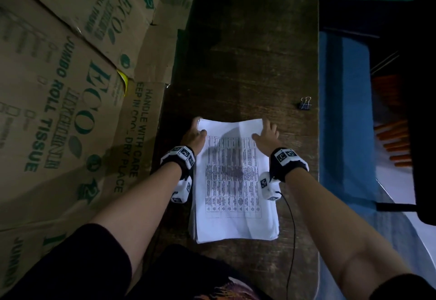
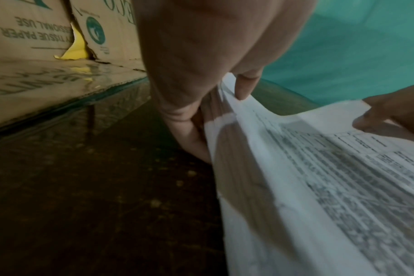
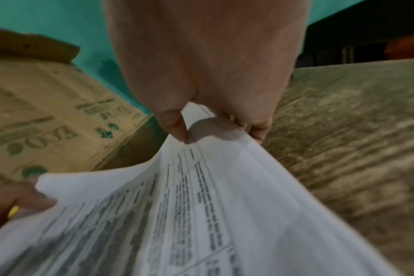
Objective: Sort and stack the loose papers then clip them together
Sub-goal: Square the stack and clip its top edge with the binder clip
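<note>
A stack of white printed papers (image 1: 233, 181) lies on the dark wooden table (image 1: 247, 51), a table of text on its top sheet. My left hand (image 1: 194, 134) grips the stack's far left corner, thumb on top and fingers beneath. My right hand (image 1: 266, 132) grips the far right corner the same way. The far edge of the papers (image 2: 296, 149) is lifted and sags between the two hands; the right wrist view shows these papers (image 3: 201, 214) bowed. A black binder clip (image 1: 306, 104) sits alone on the table beyond my right hand.
Large cardboard boxes (image 1: 59, 87) printed with green lettering stand along the table's left side. The table's right edge (image 1: 318, 110) drops to a blue surface (image 1: 344, 110). A thin black cable (image 1: 292, 229) runs from my right wrist across the table.
</note>
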The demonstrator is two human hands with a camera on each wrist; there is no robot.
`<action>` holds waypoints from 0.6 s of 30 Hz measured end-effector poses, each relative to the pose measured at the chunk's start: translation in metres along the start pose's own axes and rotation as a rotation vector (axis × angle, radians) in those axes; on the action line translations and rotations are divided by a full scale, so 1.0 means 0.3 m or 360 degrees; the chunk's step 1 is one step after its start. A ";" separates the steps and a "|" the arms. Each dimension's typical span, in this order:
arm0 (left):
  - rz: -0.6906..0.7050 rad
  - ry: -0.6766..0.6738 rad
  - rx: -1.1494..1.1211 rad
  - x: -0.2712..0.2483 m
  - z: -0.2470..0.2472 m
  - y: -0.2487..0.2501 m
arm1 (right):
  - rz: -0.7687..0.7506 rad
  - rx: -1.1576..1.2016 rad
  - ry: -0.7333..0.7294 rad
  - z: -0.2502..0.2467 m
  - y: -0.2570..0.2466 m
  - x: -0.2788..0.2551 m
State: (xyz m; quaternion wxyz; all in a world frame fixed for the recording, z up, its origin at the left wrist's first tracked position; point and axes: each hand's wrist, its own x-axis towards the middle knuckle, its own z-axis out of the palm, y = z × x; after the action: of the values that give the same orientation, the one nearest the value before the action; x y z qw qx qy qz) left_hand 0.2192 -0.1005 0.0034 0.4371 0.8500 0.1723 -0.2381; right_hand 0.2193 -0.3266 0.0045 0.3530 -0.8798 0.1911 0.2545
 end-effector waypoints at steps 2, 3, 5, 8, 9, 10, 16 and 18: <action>0.0003 -0.0005 0.0026 0.010 0.009 -0.005 | -0.0011 -0.0109 -0.0096 -0.022 0.011 0.021; 0.0004 -0.0013 0.0014 0.014 0.011 -0.008 | 0.0017 -0.0123 -0.0097 -0.045 0.016 0.030; 0.0000 -0.0013 -0.0023 0.023 0.011 -0.015 | 0.0058 -0.0117 0.0070 -0.118 0.029 0.068; -0.0019 -0.0026 -0.0074 0.034 0.014 -0.020 | 0.0123 -0.0295 0.0454 -0.261 0.058 0.144; -0.0033 -0.0036 -0.0103 0.037 0.013 -0.016 | 0.0133 -0.0418 0.0499 -0.306 0.069 0.170; -0.0042 -0.0037 -0.0123 0.039 0.008 -0.009 | 0.0125 -0.0541 0.0504 -0.344 0.081 0.198; 0.0005 -0.0079 -0.0032 0.087 -0.044 0.015 | -0.0023 -0.0973 0.0340 -0.434 0.130 0.300; 0.0009 -0.0167 0.0043 0.104 -0.059 0.024 | -0.0046 -0.1008 0.0299 -0.436 0.122 0.313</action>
State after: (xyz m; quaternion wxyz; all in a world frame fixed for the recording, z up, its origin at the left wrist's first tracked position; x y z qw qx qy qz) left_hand 0.2532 -0.0874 -0.0003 0.4348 0.8426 0.1436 -0.2833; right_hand 0.3163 -0.4600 0.0119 0.0463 -0.9681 0.1216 0.2140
